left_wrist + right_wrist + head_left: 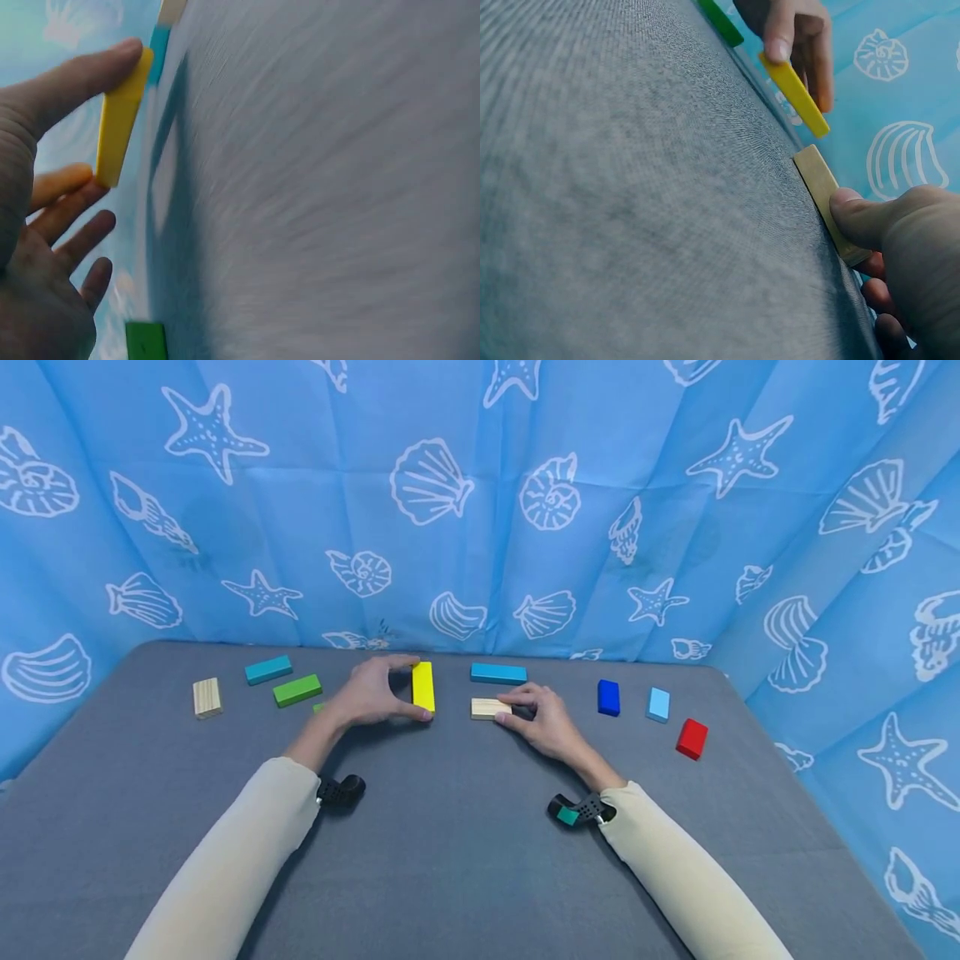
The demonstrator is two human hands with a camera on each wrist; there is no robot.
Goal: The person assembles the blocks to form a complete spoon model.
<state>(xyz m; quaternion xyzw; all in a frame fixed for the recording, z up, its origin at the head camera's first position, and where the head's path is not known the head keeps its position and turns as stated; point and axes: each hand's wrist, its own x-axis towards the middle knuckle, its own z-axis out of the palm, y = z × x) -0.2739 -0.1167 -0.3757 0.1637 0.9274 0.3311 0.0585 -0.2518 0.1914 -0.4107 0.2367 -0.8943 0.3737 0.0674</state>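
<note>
My left hand [375, 691] pinches a yellow block [423, 687] by its two ends, thumb at the near end and fingers at the far end. In the left wrist view the yellow block [122, 120] is raised off the cloth, its shadow lying apart from it. My right hand [546, 723] grips the right end of a plain wooden block [486, 708] between thumb and fingers. The wooden block [819, 184] lies flat on the grey cloth in the right wrist view. Just behind it lies a long blue block [498, 673].
To the left lie a wooden block [207, 698], a teal block [268, 670] and a green block [297, 690], with another green one partly behind my left wrist. Dark blue [608, 697], light blue [657, 704] and red [692, 739] blocks lie right. A shell-patterned curtain [480, 560] hangs behind the table.
</note>
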